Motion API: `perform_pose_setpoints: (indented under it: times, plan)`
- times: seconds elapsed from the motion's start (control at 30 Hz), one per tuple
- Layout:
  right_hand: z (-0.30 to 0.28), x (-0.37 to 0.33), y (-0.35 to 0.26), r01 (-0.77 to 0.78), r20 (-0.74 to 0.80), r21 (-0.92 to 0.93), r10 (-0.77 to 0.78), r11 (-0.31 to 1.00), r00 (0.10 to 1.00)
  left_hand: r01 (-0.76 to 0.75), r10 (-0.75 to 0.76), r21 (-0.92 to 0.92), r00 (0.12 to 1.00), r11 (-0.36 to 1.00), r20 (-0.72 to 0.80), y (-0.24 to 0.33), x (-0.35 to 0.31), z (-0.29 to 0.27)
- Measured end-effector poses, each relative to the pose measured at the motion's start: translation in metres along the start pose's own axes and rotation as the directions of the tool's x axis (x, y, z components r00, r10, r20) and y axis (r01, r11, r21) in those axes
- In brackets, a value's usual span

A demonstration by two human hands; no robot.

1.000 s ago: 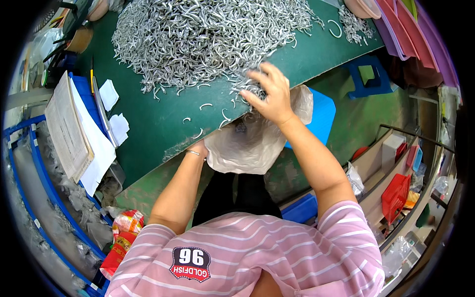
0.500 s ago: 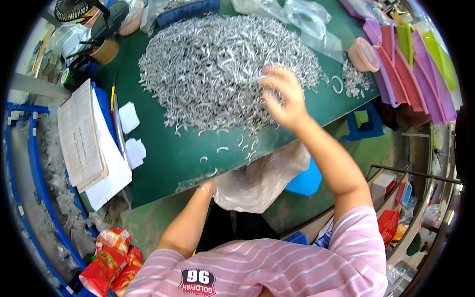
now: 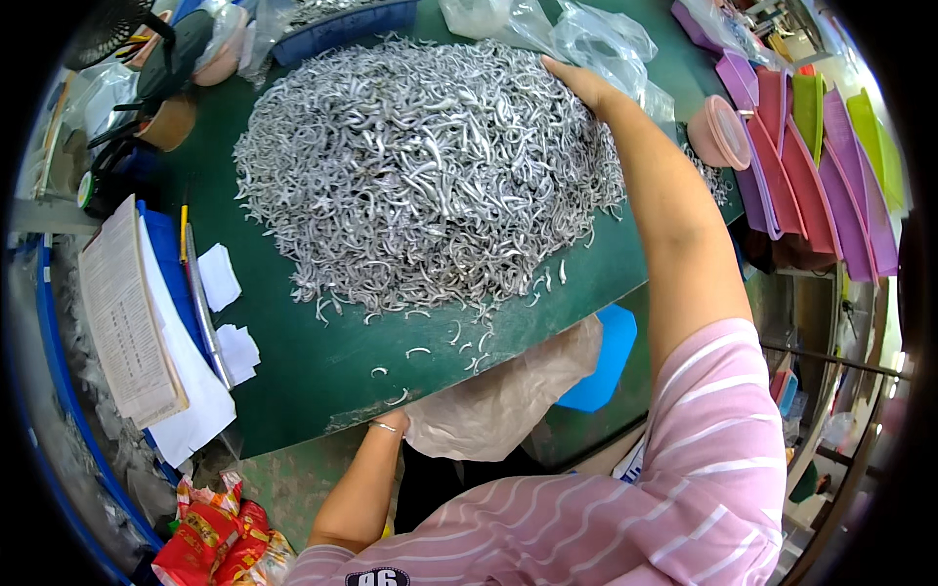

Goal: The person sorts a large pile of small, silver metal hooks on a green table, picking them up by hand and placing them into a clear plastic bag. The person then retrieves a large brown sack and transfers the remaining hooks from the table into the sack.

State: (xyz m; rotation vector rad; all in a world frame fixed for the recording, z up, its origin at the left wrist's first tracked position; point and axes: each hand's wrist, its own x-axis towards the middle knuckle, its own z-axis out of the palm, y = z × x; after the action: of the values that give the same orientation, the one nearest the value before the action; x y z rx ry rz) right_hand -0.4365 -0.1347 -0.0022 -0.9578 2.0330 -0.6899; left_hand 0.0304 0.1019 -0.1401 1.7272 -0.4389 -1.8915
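A broad heap of small curved silvery-grey pieces [image 3: 420,176] covers the middle of the green table [image 3: 303,391]. My right hand [image 3: 581,83] reaches over to the far right side of the heap and rests against it, open, with its fingers partly hidden by the hand itself. At the table's front edge, my left hand [image 3: 393,420] is closed on the left rim of a whitish, translucent plastic bag [image 3: 503,405]. The bag hangs below the edge, above my lap; the left fingertips are hidden. Several loose curved pieces [image 3: 417,351] lie between the heap and that edge.
Newspaper [image 3: 127,313] and papers lie at left. Behind the heap are a blue tray [image 3: 342,29] and clear plastic bags [image 3: 606,39]. A pink tub [image 3: 720,135] and colourful plastic bins [image 3: 791,166] are at right. A blue stool [image 3: 601,361] stands under the front edge.
My right hand has moved from the heap's near right part to its far right side, the arm stretching forward. The view has shifted. My left hand stays at the bag.
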Motion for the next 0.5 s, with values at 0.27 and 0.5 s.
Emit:
perform_pose_setpoints:
  times: [0.27, 0.5]
  plan:
    - [0.0, -0.028, 0.018, 0.06, -0.056, 0.104, -0.055, 0.993, 0.997, 0.136, -0.121, -0.095, 0.981, 0.986, 0.149, -0.029, 0.033, -0.014]
    - [0.008, -0.052, 0.042, 0.172, -0.168, 0.246, -0.133, 0.954, 0.977, 0.136, -0.104, -0.126, 0.966, 0.983, 0.237, -0.035, 0.048, -0.026]
